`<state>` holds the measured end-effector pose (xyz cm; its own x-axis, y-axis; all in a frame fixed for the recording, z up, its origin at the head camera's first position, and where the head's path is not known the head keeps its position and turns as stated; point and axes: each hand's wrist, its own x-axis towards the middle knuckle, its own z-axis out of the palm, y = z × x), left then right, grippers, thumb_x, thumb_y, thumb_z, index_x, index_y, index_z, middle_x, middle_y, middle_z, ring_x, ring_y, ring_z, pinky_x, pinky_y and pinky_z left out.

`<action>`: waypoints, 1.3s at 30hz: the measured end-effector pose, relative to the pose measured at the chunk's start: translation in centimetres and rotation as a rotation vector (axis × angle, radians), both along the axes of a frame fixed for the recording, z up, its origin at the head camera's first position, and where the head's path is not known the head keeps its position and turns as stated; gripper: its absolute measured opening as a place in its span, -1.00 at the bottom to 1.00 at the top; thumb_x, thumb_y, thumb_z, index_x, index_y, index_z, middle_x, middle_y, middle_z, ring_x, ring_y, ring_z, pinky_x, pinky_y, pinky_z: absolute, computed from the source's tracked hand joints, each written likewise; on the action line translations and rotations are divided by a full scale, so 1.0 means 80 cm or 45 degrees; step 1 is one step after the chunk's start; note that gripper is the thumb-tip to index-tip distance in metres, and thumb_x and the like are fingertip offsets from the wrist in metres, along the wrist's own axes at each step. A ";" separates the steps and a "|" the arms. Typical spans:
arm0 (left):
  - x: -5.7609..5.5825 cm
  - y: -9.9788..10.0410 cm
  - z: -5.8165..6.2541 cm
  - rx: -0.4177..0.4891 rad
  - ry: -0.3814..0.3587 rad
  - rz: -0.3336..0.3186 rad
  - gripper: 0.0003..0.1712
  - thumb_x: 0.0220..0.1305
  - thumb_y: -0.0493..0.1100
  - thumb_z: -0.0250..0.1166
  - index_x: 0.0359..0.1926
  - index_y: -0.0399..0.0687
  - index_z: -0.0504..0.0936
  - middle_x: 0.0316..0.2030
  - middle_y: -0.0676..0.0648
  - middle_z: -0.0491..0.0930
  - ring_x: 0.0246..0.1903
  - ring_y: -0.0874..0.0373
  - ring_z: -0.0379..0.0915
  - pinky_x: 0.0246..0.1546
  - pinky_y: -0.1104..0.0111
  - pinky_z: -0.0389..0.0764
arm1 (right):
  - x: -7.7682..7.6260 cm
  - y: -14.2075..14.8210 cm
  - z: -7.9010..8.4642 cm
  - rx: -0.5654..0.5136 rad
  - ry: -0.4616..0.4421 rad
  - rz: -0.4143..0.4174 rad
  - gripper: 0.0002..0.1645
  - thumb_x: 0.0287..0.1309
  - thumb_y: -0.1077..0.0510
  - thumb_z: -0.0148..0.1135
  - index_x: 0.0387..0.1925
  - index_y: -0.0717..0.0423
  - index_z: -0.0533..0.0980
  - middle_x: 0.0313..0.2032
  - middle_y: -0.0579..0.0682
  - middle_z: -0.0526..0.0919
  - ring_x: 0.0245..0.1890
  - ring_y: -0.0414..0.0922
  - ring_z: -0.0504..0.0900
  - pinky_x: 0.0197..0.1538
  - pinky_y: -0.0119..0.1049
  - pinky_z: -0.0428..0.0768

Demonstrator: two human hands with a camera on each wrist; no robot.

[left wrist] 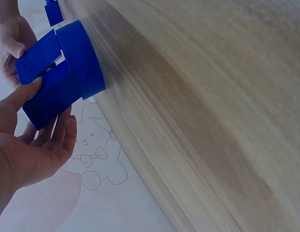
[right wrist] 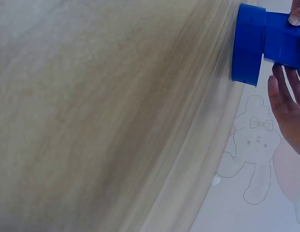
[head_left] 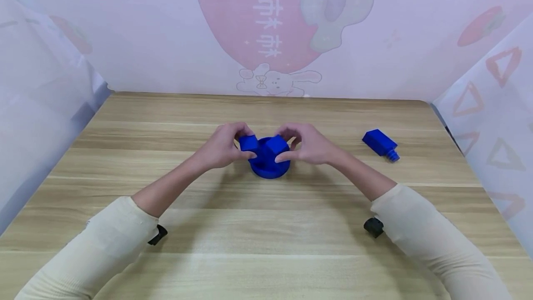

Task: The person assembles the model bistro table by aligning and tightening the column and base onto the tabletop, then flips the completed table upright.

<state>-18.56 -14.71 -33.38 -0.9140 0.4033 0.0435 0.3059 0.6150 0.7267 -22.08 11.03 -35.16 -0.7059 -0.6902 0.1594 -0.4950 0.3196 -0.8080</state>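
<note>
Two blue rectangular blocks stand in a round, shallow blue base [head_left: 269, 171] on the table. My left hand [head_left: 225, 146] pinches the left block [head_left: 248, 143] between thumb and fingers. On the other side, my right hand [head_left: 310, 145] grips the right block [head_left: 276, 144] the same way. The left wrist view shows both blocks reaching down to the base [left wrist: 82, 60], side by side with a narrow gap between them. Their lower ends are hidden by the base's wall. In the right wrist view, the right hand's fingers [right wrist: 290, 104] lie along the block's side.
To the right on the wood-grain table [head_left: 266, 235] lies another blue block [head_left: 380, 142] with a threaded end, on its side. A printed cloth wall [head_left: 158, 36] stands behind the table, with further cloth at both sides. Black devices are strapped under both sleeves.
</note>
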 end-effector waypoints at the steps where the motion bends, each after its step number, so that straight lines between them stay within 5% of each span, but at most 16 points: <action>1: 0.000 0.000 0.000 0.002 -0.001 0.000 -0.58 0.13 -0.33 0.56 -0.03 -0.39 0.63 -0.16 -0.27 0.69 -0.16 -0.10 0.58 -0.08 0.16 0.69 | 0.000 0.000 -0.001 -0.006 0.018 -0.024 -0.47 -0.04 0.27 0.65 -0.03 0.33 0.60 -0.24 0.11 0.73 -0.22 0.07 0.67 -0.21 -0.21 0.68; 7: -0.002 -0.002 -0.002 0.019 -0.008 -0.010 -0.58 0.12 -0.33 0.57 -0.04 -0.38 0.63 -0.15 -0.26 0.69 -0.16 -0.09 0.59 -0.15 0.22 0.70 | 0.001 0.003 -0.002 0.076 0.147 -0.115 -0.50 -0.08 0.14 0.71 -0.16 0.24 0.61 -0.48 -0.01 0.59 -0.48 0.05 0.55 -0.43 -0.35 0.51; 14: -0.007 -0.009 -0.008 0.074 -0.020 -0.036 -0.59 0.12 -0.32 0.58 -0.06 -0.36 0.64 -0.17 -0.24 0.68 -0.17 -0.07 0.58 -0.21 0.25 0.72 | 0.003 0.005 0.003 0.156 0.210 -0.084 -0.38 -0.01 0.05 0.67 0.04 0.24 0.62 -0.40 0.00 0.66 -0.39 0.04 0.61 -0.39 -0.24 0.58; 18: -0.007 -0.009 -0.009 0.078 -0.030 -0.039 -0.59 0.12 -0.31 0.59 -0.05 -0.36 0.64 -0.17 -0.24 0.68 -0.16 -0.07 0.57 -0.21 0.26 0.71 | 0.001 0.013 0.002 0.069 0.104 0.051 -0.36 0.13 0.19 0.54 0.21 0.33 0.55 -0.05 0.15 0.74 -0.12 0.09 0.66 -0.25 -0.14 0.68; 21: -0.007 -0.008 -0.008 0.076 -0.036 -0.035 -0.59 0.12 -0.31 0.58 -0.06 -0.35 0.63 -0.17 -0.24 0.68 -0.15 -0.07 0.57 -0.22 0.27 0.70 | -0.003 0.022 0.000 -0.017 -0.022 0.184 -0.31 0.23 0.31 0.35 0.37 0.43 0.40 0.28 0.33 0.55 0.15 0.17 0.62 -0.02 0.02 0.70; 26: -0.006 -0.007 -0.009 0.078 -0.026 -0.038 -0.60 0.11 -0.32 0.59 -0.08 -0.35 0.63 -0.18 -0.24 0.68 -0.17 -0.07 0.57 -0.24 0.29 0.69 | -0.010 0.032 -0.005 -0.118 -0.200 0.311 -0.27 0.30 0.44 0.18 0.46 0.47 0.24 0.41 0.44 0.35 0.38 0.27 0.44 0.21 0.24 0.55; 31: -0.006 -0.006 -0.009 0.069 -0.021 -0.036 -0.60 0.11 -0.31 0.59 -0.06 -0.35 0.64 -0.17 -0.24 0.69 -0.17 -0.07 0.57 -0.24 0.29 0.69 | -0.011 0.031 -0.004 -0.091 -0.175 0.226 -0.31 0.28 0.42 0.30 0.41 0.45 0.34 0.33 0.36 0.50 0.29 0.17 0.55 0.19 0.04 0.62; 39: -0.006 -0.007 -0.008 0.065 -0.007 -0.028 -0.60 0.11 -0.31 0.59 -0.07 -0.35 0.64 -0.18 -0.23 0.69 -0.19 -0.05 0.57 -0.25 0.29 0.69 | -0.004 0.029 -0.001 0.002 0.102 0.029 -0.37 -0.08 0.28 0.67 0.08 0.32 0.63 -0.10 0.09 0.77 -0.14 -0.03 0.66 -0.16 -0.11 0.68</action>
<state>-19.01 -15.23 -34.03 -0.9051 0.4209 0.0598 0.3151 0.5699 0.7589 -22.43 13.37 -35.26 -0.6747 -0.7064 0.2141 -0.5655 0.3084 -0.7649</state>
